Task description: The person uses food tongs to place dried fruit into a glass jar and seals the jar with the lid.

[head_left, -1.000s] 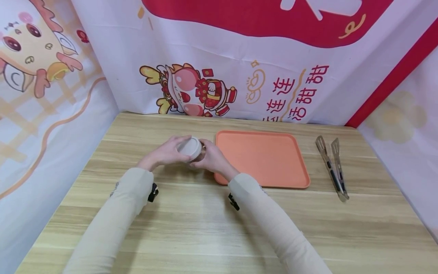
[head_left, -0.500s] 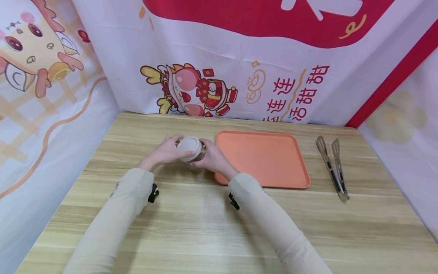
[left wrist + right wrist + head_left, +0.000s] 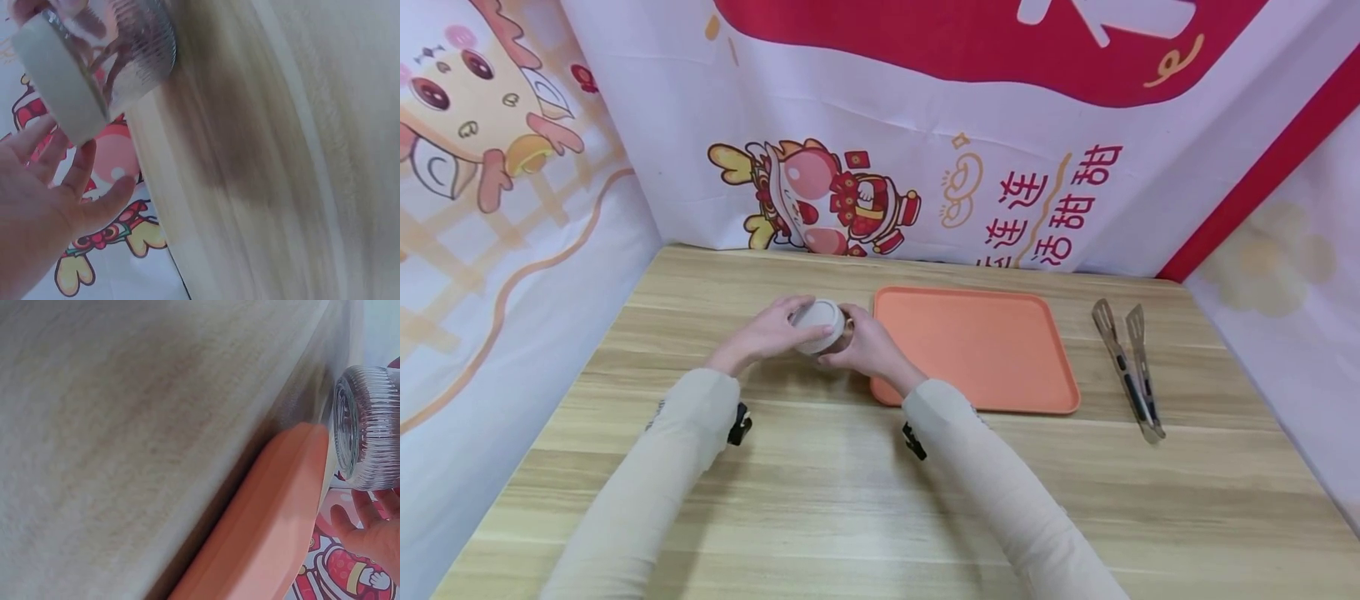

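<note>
A ribbed clear glass jar [image 3: 844, 337] with a pale, whitish lid [image 3: 817, 320] is tipped between the two hands, its lid facing left and up. The left hand [image 3: 766, 332] pinches the lid, thumb along its near edge and fingers at the far side. In the left wrist view, fingertips of that hand [image 3: 53, 187] meet the rim of the lid [image 3: 59, 78]. The right hand [image 3: 871, 347] grips the glass body from the right. Its fingers curl under the jar [image 3: 372, 428] in the right wrist view, where the thick round base faces the camera.
An orange tray [image 3: 973, 350] lies just right of the hands, its raised edge close to the right wrist. Farther right lie metal tongs [image 3: 1124, 364] with slotted ends and dark grips. A printed cloth [image 3: 925, 167] hangs behind the wooden table [image 3: 835, 500].
The left hand's fingers came off the far side of the lid half a second ago and are back on it now. Its thumb sits farther up the lid. The right hand keeps its hold.
</note>
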`<action>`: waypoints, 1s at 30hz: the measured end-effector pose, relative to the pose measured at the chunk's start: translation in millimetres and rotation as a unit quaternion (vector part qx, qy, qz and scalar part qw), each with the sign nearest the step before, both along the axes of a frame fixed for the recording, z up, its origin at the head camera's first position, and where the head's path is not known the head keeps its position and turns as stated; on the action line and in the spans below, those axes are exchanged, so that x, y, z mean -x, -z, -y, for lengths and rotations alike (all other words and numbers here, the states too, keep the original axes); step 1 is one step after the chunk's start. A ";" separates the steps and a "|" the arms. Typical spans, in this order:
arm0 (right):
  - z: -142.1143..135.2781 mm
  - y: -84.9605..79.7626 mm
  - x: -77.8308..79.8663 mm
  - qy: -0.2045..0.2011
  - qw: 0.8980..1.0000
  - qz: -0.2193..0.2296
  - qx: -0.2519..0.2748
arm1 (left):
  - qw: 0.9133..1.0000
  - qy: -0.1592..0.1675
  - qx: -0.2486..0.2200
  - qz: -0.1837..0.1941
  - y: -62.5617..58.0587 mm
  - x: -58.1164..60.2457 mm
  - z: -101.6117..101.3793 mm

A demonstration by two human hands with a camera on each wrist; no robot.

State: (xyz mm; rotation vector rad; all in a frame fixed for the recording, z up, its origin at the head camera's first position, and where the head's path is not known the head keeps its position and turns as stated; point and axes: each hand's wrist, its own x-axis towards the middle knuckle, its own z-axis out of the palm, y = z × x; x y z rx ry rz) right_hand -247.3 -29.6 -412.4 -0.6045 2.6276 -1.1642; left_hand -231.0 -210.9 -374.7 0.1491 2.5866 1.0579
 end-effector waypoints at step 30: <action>-1.1 -0.6 -0.7 -0.010 1.000 -0.017 0.001 | 0.998 -0.032 -0.042 -0.034 3.0 -1.7 -2.0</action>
